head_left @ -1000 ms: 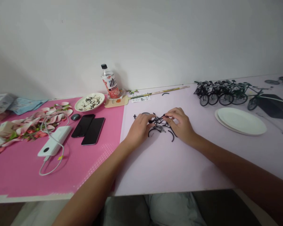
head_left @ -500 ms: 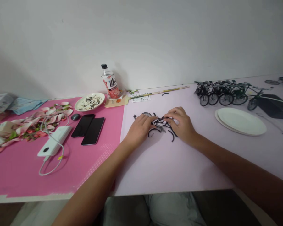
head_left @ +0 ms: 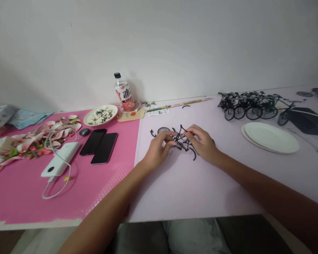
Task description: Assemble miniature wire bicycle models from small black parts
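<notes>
Black miniature bicycle frame (head_left: 179,133), thin-tubed and plastic-looking, in the middle of the pale lilac tabletop (head_left: 180,190), between both hands. Tipped up compared with half a second ago, with one slim tube now rising clear of the fingers instead of lying low among them. Pinched on its left side between thumb and fingers of the left hand (head_left: 159,146); grasped on its right side by the curled fingers of the right hand (head_left: 201,141), exact contact too small to tell. Seems to mean a turning of the frame within the grasp; impossible to tell whether any part is newly attached.

Just nearer than the frame, beside the right hand: curved black strip (head_left: 194,154), loose and much as before. No longer visible near the left thumb: another dark curved piece, perhaps hidden. Beyond the left hand: black spoked wheel (head_left: 163,129), partly covered, a little more exposed now.

Farther right, unchanged: row of dark miniature bicycles (head_left: 246,106), close together, and two overlapping white oval plates (head_left: 272,137). Farther left, also unchanged: two black smartphones (head_left: 94,141), side by side on the pink covering (head_left: 76,201).
</notes>
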`<state>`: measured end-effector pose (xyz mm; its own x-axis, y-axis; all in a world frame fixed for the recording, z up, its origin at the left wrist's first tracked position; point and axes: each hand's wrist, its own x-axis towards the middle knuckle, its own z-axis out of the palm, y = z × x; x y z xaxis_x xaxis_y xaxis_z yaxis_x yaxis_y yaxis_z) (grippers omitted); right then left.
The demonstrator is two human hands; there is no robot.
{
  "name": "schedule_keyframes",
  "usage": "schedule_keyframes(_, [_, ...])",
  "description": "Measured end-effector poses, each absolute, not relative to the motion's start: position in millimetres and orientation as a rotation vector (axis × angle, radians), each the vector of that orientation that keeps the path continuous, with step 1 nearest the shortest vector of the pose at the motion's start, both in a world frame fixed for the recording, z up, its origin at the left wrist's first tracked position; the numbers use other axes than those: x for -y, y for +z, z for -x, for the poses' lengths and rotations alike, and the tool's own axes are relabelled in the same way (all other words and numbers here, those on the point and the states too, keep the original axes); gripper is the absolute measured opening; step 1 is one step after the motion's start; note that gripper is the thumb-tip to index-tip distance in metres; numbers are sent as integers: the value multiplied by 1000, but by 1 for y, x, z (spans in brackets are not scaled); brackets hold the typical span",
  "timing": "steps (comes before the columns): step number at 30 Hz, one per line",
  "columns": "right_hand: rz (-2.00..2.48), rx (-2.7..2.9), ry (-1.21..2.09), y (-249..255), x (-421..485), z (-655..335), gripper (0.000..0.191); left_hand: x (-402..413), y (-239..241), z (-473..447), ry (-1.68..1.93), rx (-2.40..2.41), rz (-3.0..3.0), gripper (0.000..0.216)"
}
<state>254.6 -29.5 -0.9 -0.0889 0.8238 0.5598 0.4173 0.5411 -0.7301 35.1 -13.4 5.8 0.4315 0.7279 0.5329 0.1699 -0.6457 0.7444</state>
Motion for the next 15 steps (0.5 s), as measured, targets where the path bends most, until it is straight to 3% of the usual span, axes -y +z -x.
schedule_keyframes(7, [1043, 1631, 689, 3, 40, -245, 45, 16, 5, -43, 1018, -763, -1544, 57])
schedule_keyframes(15, [1167, 1509, 604, 2, 37, -246, 39, 9, 0, -43, 1055, -892, -1499, 45])
